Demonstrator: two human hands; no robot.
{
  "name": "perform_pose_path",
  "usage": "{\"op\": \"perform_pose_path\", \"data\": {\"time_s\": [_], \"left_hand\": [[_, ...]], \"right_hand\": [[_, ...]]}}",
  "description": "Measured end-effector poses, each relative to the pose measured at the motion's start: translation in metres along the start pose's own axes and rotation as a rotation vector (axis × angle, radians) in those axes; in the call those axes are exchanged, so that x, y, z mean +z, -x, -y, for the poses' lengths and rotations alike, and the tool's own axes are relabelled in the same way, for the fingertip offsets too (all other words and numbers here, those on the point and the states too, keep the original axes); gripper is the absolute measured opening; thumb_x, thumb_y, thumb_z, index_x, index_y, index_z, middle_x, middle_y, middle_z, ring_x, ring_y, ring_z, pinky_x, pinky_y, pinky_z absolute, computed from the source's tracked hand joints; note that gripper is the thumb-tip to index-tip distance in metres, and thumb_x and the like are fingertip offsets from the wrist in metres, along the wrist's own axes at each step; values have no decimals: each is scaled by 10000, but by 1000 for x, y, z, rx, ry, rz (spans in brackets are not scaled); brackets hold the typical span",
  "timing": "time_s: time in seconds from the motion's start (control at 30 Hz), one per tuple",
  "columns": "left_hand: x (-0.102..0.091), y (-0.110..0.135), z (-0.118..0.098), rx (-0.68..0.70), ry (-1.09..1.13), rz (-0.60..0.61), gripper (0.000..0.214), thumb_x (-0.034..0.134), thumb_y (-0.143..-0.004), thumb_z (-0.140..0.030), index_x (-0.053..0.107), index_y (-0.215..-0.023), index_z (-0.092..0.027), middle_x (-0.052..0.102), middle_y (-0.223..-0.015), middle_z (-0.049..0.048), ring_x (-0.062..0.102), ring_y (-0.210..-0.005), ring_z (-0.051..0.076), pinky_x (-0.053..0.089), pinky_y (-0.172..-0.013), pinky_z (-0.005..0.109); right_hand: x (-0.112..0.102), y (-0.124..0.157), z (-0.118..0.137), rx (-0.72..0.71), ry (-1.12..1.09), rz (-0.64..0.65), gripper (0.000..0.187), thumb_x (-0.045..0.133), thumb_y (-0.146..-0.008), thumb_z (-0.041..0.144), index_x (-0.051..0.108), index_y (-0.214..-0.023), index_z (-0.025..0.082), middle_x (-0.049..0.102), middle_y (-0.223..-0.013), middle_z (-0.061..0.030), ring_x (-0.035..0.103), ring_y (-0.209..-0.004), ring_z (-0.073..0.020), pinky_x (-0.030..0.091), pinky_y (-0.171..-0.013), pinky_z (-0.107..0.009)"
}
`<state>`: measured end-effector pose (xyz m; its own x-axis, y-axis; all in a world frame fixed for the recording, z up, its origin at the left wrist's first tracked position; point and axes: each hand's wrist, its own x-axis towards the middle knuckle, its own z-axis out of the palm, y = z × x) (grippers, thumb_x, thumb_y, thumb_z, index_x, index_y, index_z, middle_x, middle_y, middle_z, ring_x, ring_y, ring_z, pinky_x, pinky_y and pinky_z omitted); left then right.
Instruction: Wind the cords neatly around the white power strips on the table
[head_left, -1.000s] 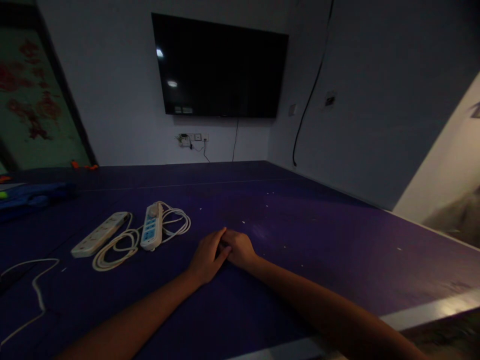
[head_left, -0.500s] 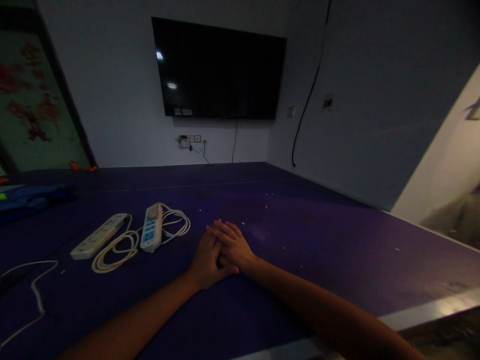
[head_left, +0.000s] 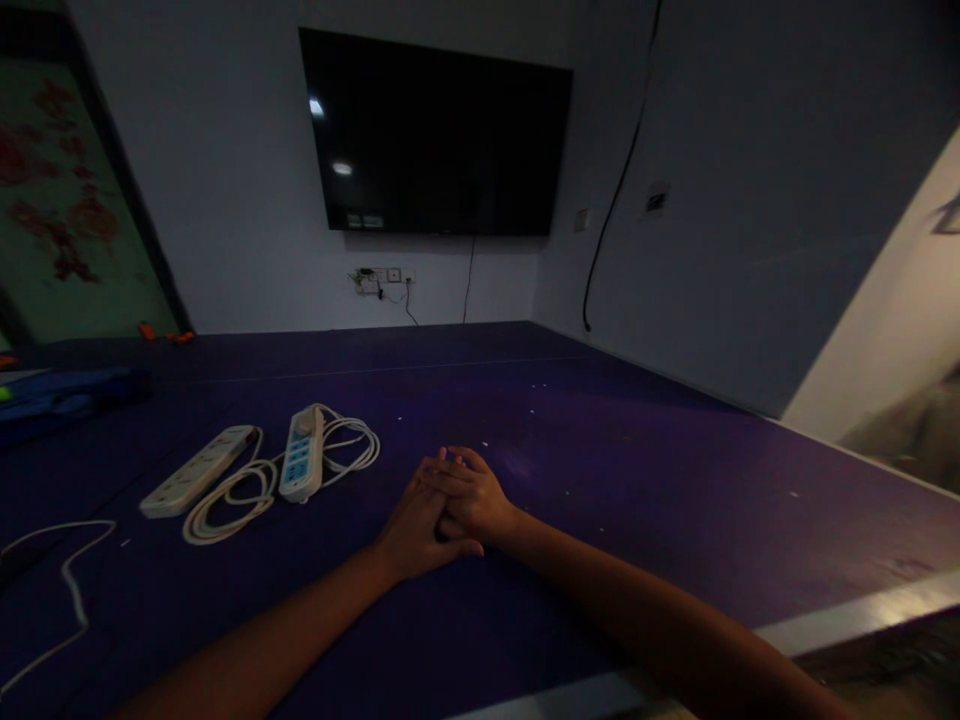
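My left hand point(head_left: 421, 535) rests on the purple surface point(head_left: 360, 620), its thumb stretched out to the right. Across its fingers lies my right hand point(head_left: 484, 500), so the two hands touch and overlap. Part of the left fingers is hidden under the right ones. No object shows in either hand. To the left of the hands is a power strip with blue sockets point(head_left: 298, 465), a plug in its far end and its white cord point(head_left: 367, 445) coiled alongside. A second white power strip point(head_left: 199, 470) lies further left with a looped cord point(head_left: 225, 515).
A dark television point(head_left: 442, 140) hangs on the wall above wall sockets point(head_left: 382, 275). Blue cloth point(head_left: 75, 395) lies at the left, with a loose white cable point(head_left: 73, 580) nearer. A black cable point(head_left: 619, 190) hangs down the right wall. The surface's pale edge point(head_left: 862, 610) runs along the front right.
My right fingers have bent a little more over the left hand, and both hands have shifted slightly. The power strips and cords have stayed put.
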<state>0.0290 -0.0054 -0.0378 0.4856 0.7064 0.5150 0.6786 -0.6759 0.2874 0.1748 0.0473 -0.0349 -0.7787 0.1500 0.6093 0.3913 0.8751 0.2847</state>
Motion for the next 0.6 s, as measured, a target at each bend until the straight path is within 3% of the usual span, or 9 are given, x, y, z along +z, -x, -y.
{"op": "perform_pose_path", "data": {"time_s": [0.2, 0.4, 0.6], "left_hand": [[-4, -1, -3, 7, -57, 14, 894, 551, -720, -632, 258, -1415, -152, 356, -1432, 179, 243, -1353, 335, 207, -1081, 552], [-3, -1, -1, 48, -176, -140, 970, 574, -640, -695, 338, -1373, -105, 372, -1414, 212, 195, -1362, 364, 197, -1082, 557], [-2, -2, 0, -89, -237, -312, 1287, 595, -535, -758, -2, -1444, -68, 143, -1488, 260, 103, -1376, 380, 206, -1070, 561]], "right_hand": [[4, 2, 0, -10, 35, -26, 238, 504, -809, 233, 727, -885, 201, 688, -1045, -73, 545, -1130, -238, 354, -1000, -432], [5, -1, 4, 55, 111, -81, 272, 522, -820, 280, 692, -1015, 195, 583, -1247, -76, 463, -1217, -230, 322, -1029, -392], [-1, -7, 6, 236, 179, -199, 191, 538, -818, 279, 690, -894, 193, 479, -1357, -86, 321, -1316, -244, 197, -1088, -440]]}}
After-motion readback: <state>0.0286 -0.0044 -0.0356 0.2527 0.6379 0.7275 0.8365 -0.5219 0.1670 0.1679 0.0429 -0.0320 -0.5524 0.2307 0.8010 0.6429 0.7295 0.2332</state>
